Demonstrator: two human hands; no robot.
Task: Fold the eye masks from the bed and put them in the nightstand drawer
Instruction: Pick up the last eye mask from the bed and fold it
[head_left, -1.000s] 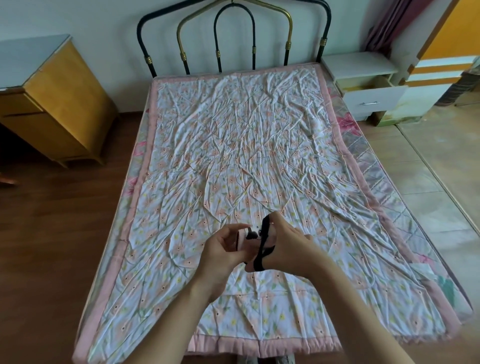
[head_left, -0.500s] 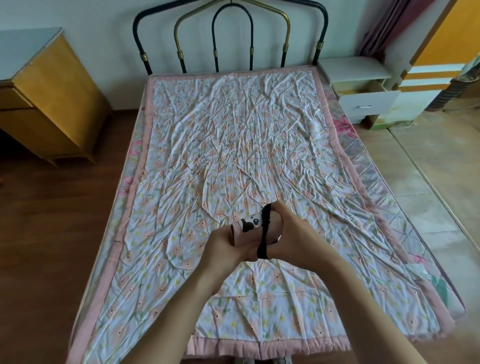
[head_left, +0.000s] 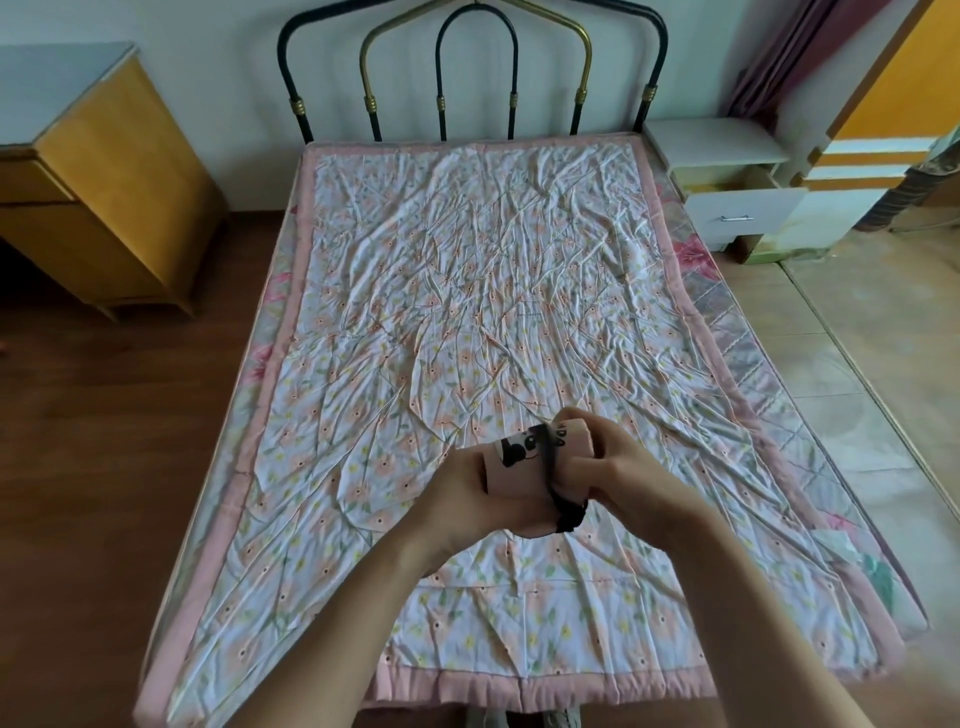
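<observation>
Item: eye mask (head_left: 524, 470), pink, with a black-and-white printed face. Location: held in the air above the near half of the bed (head_left: 467, 291), between both hands, not touching the quilt.

Condition: folded or rolled into a compact bundle. The black strap (head_left: 551, 467) now runs around the bundle's middle, with slack bunched at its lower right. Half a second ago the strap stood as a taut loop over the top; a second ago the bundle was barely visible behind the fingers. Judgement: wrapping is nearly complete, and this mask looks close to ready for stowing.

Left hand (head_left: 467, 493): fingers closed around the left end of the bundle, steadying it.

Right hand (head_left: 623, 478): fingers curled on the right end and gathering the strap slack; which fingers pinch the strap cannot be told.

Destination: white nightstand (head_left: 719, 143) right of the headboard, its drawer (head_left: 743, 210) pulled open, well apart from the hands. Contents not visible.

Other masks on the bed: none seen.

View change: the bed now sits further from the camera than earlier.
</observation>
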